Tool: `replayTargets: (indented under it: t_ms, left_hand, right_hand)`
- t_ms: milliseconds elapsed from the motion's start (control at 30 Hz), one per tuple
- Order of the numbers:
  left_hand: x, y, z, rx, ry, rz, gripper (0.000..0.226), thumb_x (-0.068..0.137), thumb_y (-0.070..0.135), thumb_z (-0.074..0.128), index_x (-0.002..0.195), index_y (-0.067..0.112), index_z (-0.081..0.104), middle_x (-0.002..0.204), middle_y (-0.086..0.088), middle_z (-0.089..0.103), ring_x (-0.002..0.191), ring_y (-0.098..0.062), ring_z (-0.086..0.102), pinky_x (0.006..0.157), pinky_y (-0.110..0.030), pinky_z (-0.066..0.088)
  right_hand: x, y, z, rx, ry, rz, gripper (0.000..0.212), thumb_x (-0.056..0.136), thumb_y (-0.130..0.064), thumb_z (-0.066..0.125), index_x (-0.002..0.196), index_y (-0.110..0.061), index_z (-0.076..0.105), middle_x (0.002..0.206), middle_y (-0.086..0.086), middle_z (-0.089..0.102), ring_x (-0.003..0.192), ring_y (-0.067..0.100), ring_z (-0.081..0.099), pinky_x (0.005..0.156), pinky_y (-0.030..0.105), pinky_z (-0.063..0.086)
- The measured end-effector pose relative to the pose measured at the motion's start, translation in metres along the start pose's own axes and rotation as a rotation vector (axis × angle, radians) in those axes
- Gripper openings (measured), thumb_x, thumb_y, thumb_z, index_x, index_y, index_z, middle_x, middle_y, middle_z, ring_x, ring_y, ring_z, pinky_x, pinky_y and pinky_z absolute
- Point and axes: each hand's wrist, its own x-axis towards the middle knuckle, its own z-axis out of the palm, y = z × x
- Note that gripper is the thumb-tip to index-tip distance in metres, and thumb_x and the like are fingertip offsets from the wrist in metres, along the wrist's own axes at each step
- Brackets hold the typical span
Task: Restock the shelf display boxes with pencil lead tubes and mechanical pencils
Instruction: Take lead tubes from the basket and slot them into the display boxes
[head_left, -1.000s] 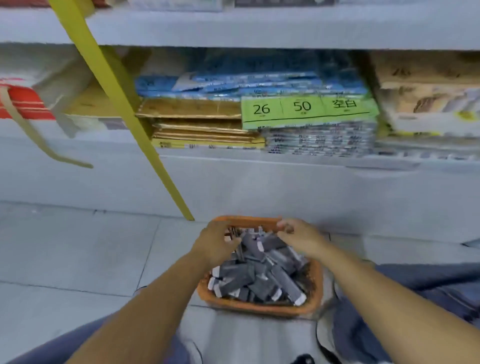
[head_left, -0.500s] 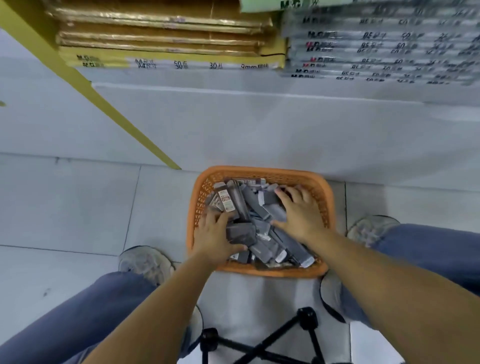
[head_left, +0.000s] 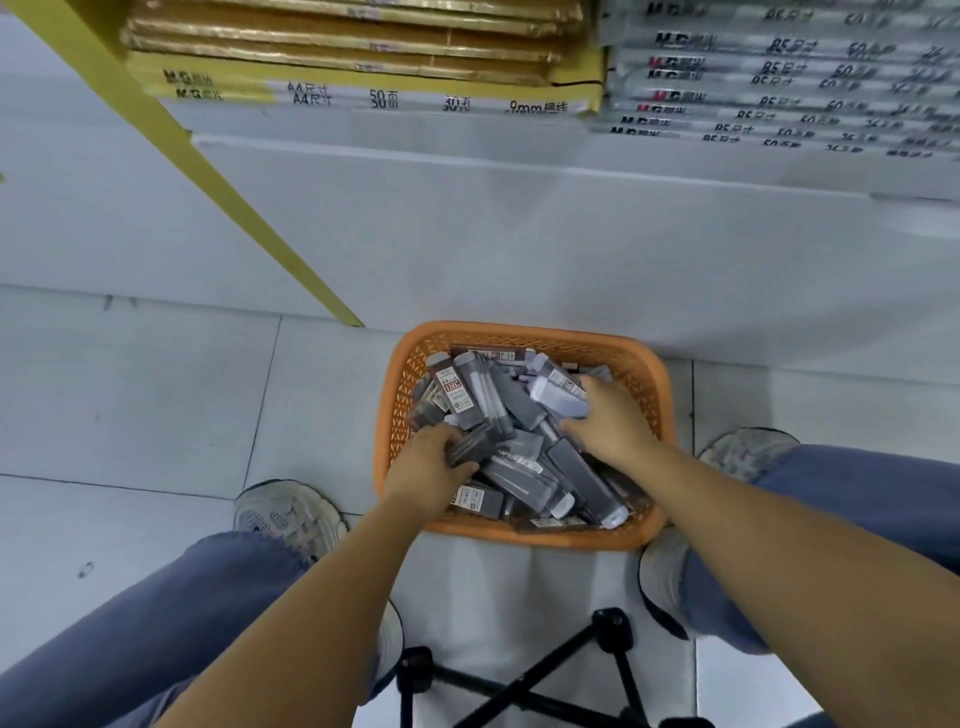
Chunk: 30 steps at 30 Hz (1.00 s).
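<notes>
Step in hand, judged: gathering stock. Flat dark grey plastic pencil lead tubes (head_left: 498, 400) heaped loose in orange lattice plastic basket (head_left: 519, 330) on pale tiled floor (head_left: 156, 389). Left hand (head_left: 431, 467) curled round several tubes; right hand (head_left: 608, 421) curled round pale-capped ones. Next: lift clear of smooth heap, carry to display boxes, not in view.

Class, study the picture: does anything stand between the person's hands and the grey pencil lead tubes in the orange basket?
Nothing visible does. The left hand and right hand are both inside the orange plastic mesh basket, each gripping grey pencil lead tubes on top of the uncovered pile.
</notes>
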Motion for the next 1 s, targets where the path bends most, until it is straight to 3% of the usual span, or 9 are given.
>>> replayTargets:
  t_ms: [100,233,333,467,533,700,800,900,1000]
  left_hand:
    - [-0.005,0.0,-0.008,-0.169,0.041,-0.068,0.022,0.093,0.033,0.068,0.103,0.029,0.048,0.084,0.012,0.06,0.07,-0.01,0.062,0.059,-0.028,0.049]
    - [-0.01,0.009,-0.023,-0.63,0.04,-0.205,0.023,0.095,0.026,0.066,0.109,0.019,0.05,0.087,0.001,0.074,0.075,-0.018,0.074,0.068,-0.04,0.063]
    - [-0.014,0.026,-0.039,-0.904,0.02,-0.233,0.014,0.097,0.02,0.061,0.106,0.013,0.052,0.085,-0.007,0.069,0.068,-0.02,0.066,0.062,-0.034,0.056]
    - [-0.029,0.067,-0.069,-1.136,-0.035,-0.095,0.009,0.091,0.018,0.073,0.091,0.013,0.065,0.062,-0.001,0.058,0.056,-0.015,0.053,0.059,-0.031,0.046]
    - [-0.044,0.088,-0.087,-1.224,-0.062,0.008,0.028,0.077,0.03,0.085,0.094,0.014,0.071,0.067,-0.001,0.063,0.061,-0.016,0.058,0.064,-0.032,0.049]
    - [-0.083,0.131,-0.133,-1.399,-0.132,0.193,0.049,0.085,0.029,0.079,0.123,0.002,0.065,0.114,-0.022,0.072,0.103,-0.038,0.071,0.09,-0.05,0.056]
    - [-0.105,0.152,-0.159,-1.398,-0.037,0.273,0.036,0.09,0.022,0.072,0.118,-0.001,0.069,0.111,-0.026,0.073,0.096,-0.036,0.073,0.078,-0.042,0.06]
    - [-0.126,0.171,-0.18,-1.341,0.062,0.346,0.025,0.09,0.022,0.071,0.106,0.003,0.075,0.101,-0.024,0.074,0.085,-0.031,0.073,0.075,-0.039,0.058]
    - [-0.15,0.188,-0.203,-1.368,0.084,0.419,0.032,0.081,0.031,0.075,0.105,0.011,0.078,0.107,-0.02,0.075,0.094,-0.032,0.074,0.083,-0.043,0.059]
  right_hand:
    - [0.002,-0.002,-0.005,0.101,-0.045,0.095,0.043,0.086,-0.016,0.07,0.127,-0.015,0.056,0.122,0.005,0.063,0.102,0.024,0.061,0.079,0.03,0.047]
    - [-0.002,-0.011,-0.018,0.158,-0.063,0.117,0.043,0.088,-0.02,0.068,0.129,-0.018,0.056,0.122,0.001,0.064,0.093,0.018,0.062,0.077,0.031,0.051]
    - [-0.013,-0.03,-0.041,0.259,-0.037,0.05,0.03,0.085,-0.024,0.071,0.113,-0.026,0.06,0.108,-0.012,0.067,0.088,0.003,0.063,0.073,0.024,0.053]
    - [-0.043,-0.075,-0.078,0.398,0.053,-0.047,0.018,0.081,-0.034,0.071,0.084,-0.039,0.055,0.078,-0.034,0.062,0.068,-0.022,0.054,0.051,0.003,0.038]
    - [-0.059,-0.101,-0.095,0.563,0.075,-0.107,0.018,0.084,-0.029,0.071,0.09,-0.039,0.057,0.082,-0.021,0.067,0.067,-0.014,0.06,0.047,0.005,0.039]
    - [-0.099,-0.161,-0.13,0.827,0.137,-0.272,0.018,0.094,-0.024,0.062,0.103,-0.039,0.059,0.096,-0.013,0.071,0.081,0.0,0.069,0.067,0.02,0.056]
    - [-0.122,-0.184,-0.145,0.918,0.145,-0.313,0.021,0.099,-0.022,0.053,0.119,-0.027,0.057,0.111,-0.002,0.068,0.097,0.011,0.068,0.084,0.03,0.056]
    - [-0.144,-0.205,-0.161,0.937,0.122,-0.383,0.02,0.101,-0.02,0.049,0.117,-0.027,0.057,0.109,-0.002,0.07,0.091,0.003,0.068,0.071,0.015,0.051]
    - [-0.163,-0.229,-0.186,0.912,0.168,-0.489,0.024,0.098,-0.015,0.053,0.117,-0.031,0.057,0.107,-0.006,0.07,0.088,-0.002,0.067,0.066,0.01,0.049]
